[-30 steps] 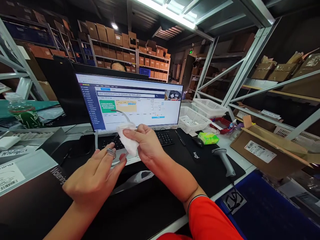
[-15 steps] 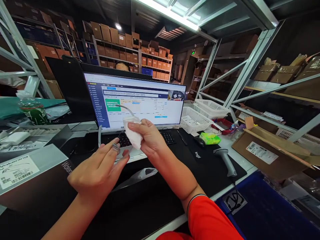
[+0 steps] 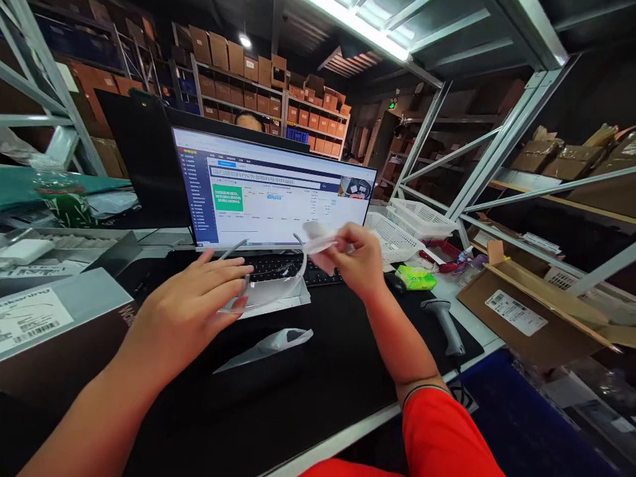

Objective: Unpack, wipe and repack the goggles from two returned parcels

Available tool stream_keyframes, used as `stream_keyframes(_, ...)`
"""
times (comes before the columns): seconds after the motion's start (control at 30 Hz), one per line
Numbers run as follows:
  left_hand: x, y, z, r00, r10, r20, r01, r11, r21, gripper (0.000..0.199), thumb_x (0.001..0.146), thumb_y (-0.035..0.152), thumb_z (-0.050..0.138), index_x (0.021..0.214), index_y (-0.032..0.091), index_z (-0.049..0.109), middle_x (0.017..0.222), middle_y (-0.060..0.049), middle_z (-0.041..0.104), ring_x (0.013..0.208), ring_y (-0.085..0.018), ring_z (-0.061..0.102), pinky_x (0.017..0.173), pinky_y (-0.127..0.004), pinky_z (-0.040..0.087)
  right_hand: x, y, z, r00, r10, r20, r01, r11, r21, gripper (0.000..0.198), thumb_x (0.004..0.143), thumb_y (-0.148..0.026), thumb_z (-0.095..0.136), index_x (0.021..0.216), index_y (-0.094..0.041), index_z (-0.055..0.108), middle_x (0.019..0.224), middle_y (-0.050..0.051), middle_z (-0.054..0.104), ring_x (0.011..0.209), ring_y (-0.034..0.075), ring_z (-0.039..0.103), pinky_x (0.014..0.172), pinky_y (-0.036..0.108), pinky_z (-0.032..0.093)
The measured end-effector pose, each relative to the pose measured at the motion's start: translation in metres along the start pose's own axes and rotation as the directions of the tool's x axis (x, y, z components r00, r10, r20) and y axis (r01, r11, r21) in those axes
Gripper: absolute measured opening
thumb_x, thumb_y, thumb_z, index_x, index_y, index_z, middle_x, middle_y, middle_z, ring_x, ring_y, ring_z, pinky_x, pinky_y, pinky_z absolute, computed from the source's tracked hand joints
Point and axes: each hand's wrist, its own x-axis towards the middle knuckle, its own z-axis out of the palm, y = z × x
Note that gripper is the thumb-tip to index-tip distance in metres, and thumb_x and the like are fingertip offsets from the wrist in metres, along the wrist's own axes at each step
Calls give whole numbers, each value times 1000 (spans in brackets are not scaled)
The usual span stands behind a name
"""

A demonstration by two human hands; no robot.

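Note:
A pair of clear-framed glasses [image 3: 301, 266] is held up in front of the monitor, its two grey-tipped temples pointing away from me. My left hand [image 3: 191, 301] grips one side of it, fingers closed over the lens area, which they partly hide. In my right hand [image 3: 358, 260] is a crumpled white tissue [image 3: 320, 240], pinched beside the other temple and blurred by motion. I cannot tell whether the tissue touches the frame. Behind the glasses lies an open white box [image 3: 293, 297] near the keyboard [image 3: 325, 273]. Closer to me, a whitish pouch [image 3: 273, 346] rests on the black desk mat [image 3: 342, 371].
The monitor [image 3: 278, 218] stands at the back. A barcode scanner [image 3: 444, 324], a green tissue pack [image 3: 416, 278], white baskets [image 3: 392, 235] and a cardboard box [image 3: 517, 311] are to the right. A grey labelled box [image 3: 64, 324] and a bottle [image 3: 64, 199] occupy the left. Another person's head [image 3: 250, 120] shows behind the monitor.
My right hand has moved right with the tissue, away from my left hand. More of the glasses and the white box now shows. The view has shifted slightly.

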Motion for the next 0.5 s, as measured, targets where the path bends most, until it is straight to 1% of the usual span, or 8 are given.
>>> stream_keyframes(0.03, 0, 1, 1, 999, 43, 24, -43, 999, -12, 13, 101, 21, 68, 113, 24, 74, 132, -5, 81, 130, -26, 75, 137, -52, 41, 2, -9, 2, 983, -58, 177, 69, 996, -59, 36, 89, -33, 74, 69, -24, 45, 67, -5, 51, 68, 14, 45, 71, 28, 33)
stream_keyframes(0.07, 1, 2, 2, 996, 78, 39, -77, 997, -9, 16, 101, 22, 67, 114, 25, 75, 133, -6, 80, 130, -26, 74, 137, -51, 41, 3, -17, 5, 924, -87, 373, 126, 989, -81, 33, 89, -30, 73, 70, -24, 47, 67, -6, 53, 69, 14, 45, 73, 29, 33)
stream_keyframes(0.13, 2, 7, 6, 988, 140, 63, -140, 990, 5, 20, 102, 21, 64, 119, 25, 76, 132, -7, 81, 128, -26, 75, 135, -50, 43, 3, -29, 14, 718, -77, 692, 161, 985, -58, 32, 89, -26, 72, 71, -23, 46, 67, -7, 52, 67, 13, 44, 72, 28, 32)
stream_keyframes(0.17, 2, 10, 7, 982, 173, 78, -174, 985, 9, 23, 103, 21, 62, 121, 25, 76, 131, -7, 81, 126, -26, 76, 134, -49, 45, 1, -32, 19, 629, -54, 775, 144, 988, -48, 33, 89, -25, 72, 71, -23, 44, 67, -8, 51, 65, 12, 43, 70, 28, 31)
stream_keyframes(0.2, 3, 13, 9, 974, 202, 100, -204, 979, 15, 25, 104, 20, 60, 123, 25, 75, 130, -6, 81, 125, -25, 77, 133, -48, 46, -2, -34, 24, 581, -25, 814, 118, 992, -53, 33, 88, -24, 71, 71, -23, 43, 66, -8, 50, 64, 12, 42, 68, 28, 29)
stream_keyframes(0.23, 3, 16, 11, 967, 226, 119, -231, 973, 24, 26, 105, 18, 58, 123, 25, 75, 129, -6, 82, 125, -25, 77, 133, -47, 46, -6, -34, 28, 576, 6, 818, 89, 994, -70, 33, 87, -23, 70, 70, -23, 42, 66, -8, 49, 64, 12, 41, 67, 28, 28)
stream_keyframes(0.33, 3, 19, 16, 948, 284, 145, -295, 954, 61, 25, 106, 17, 55, 121, 22, 75, 125, -6, 83, 124, -24, 77, 137, -45, 40, -18, -22, 30, 627, 86, 774, -10, 995, -103, 34, 86, -24, 70, 68, -23, 41, 64, -9, 47, 64, 11, 40, 66, 28, 25)
stream_keyframes(0.5, 2, 19, 21, 941, 303, 152, -310, 950, 28, 21, 104, 17, 58, 119, 19, 73, 124, -7, 83, 137, -26, 71, 144, -46, 24, -24, 17, 0, 574, 18, 819, -84, 996, 37, 43, 85, -31, 74, 66, -24, 36, 62, -9, 37, 63, 11, 32, 68, 28, 27)
